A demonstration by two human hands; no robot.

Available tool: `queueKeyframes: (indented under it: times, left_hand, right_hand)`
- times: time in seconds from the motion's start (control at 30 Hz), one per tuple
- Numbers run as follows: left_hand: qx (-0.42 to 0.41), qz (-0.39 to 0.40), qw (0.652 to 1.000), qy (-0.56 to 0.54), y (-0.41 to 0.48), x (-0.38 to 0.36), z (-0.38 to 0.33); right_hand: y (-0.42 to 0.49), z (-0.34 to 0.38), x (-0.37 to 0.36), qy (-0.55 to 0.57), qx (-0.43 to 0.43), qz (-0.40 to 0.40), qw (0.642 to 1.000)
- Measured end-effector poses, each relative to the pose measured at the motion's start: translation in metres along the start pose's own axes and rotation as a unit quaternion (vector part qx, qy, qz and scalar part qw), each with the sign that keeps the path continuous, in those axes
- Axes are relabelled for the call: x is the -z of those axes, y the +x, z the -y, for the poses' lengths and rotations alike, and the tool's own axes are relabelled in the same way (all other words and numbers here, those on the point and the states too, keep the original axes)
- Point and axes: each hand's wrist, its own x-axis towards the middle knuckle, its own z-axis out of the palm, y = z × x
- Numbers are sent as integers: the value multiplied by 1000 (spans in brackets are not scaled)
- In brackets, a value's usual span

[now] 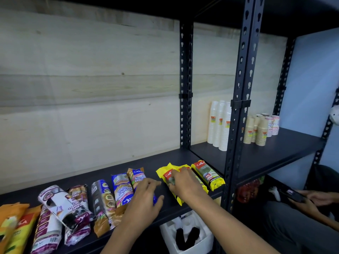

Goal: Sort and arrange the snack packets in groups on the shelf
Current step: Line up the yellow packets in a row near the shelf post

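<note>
Packets lie in a row on the dark shelf (165, 158). At the right are three yellow packets; the rightmost (209, 175) lies free. My right hand (185, 186) grips the leftmost yellow packet (166, 173), covering the middle one. My left hand (145, 198) rests on a blue packet (121, 187), fingers spread, next to an orange-topped packet (136, 174). Further left lie a dark packet (101, 193), purple-and-white packets (60, 204) and orange packets (14, 219).
Black slotted uprights (238, 107) split the shelving. Stacks of white cups (219, 123) and brown paper cups (256, 129) stand on the right shelf. A white foam box (185, 233) sits below. A seated person's hands hold a phone (293, 195) at the right.
</note>
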Motion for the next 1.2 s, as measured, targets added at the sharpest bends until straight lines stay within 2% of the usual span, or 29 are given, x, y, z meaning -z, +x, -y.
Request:
queueKeyframes:
  times: [0.1, 0.27, 0.4, 0.5, 0.63, 0.9, 1.1, 1.2]
  left_hand:
    - [-9, 23, 999, -20, 5, -5, -9]
    - [-17, 37, 998, -57, 18, -14, -29]
    - [7, 92, 994, -56, 31, -25, -39]
    - [29, 135, 990, -38, 40, -35, -44]
    - [15, 171, 985, 29, 44, -53, -48]
    - [34, 83, 992, 84, 44, -88, -61]
    - [7, 32, 998, 48, 48, -104, -60]
    - [9, 37, 999, 36, 51, -107, -56]
  right_hand:
    - [1, -4, 4, -2, 5, -3, 1000]
    - [3, -54, 29, 80, 0, -108, 991]
    - [7, -111, 29, 102, -49, -8, 994]
    - [3, -128, 22, 137, -54, 60, 987]
    - [-8, -136, 14, 160, -48, 62, 984]
    - [-16, -140, 4, 205, -14, 18, 978]
    - [-13, -144, -4, 230, -29, 27, 972]
    - [-9, -144, -8, 218, -24, 34, 975]
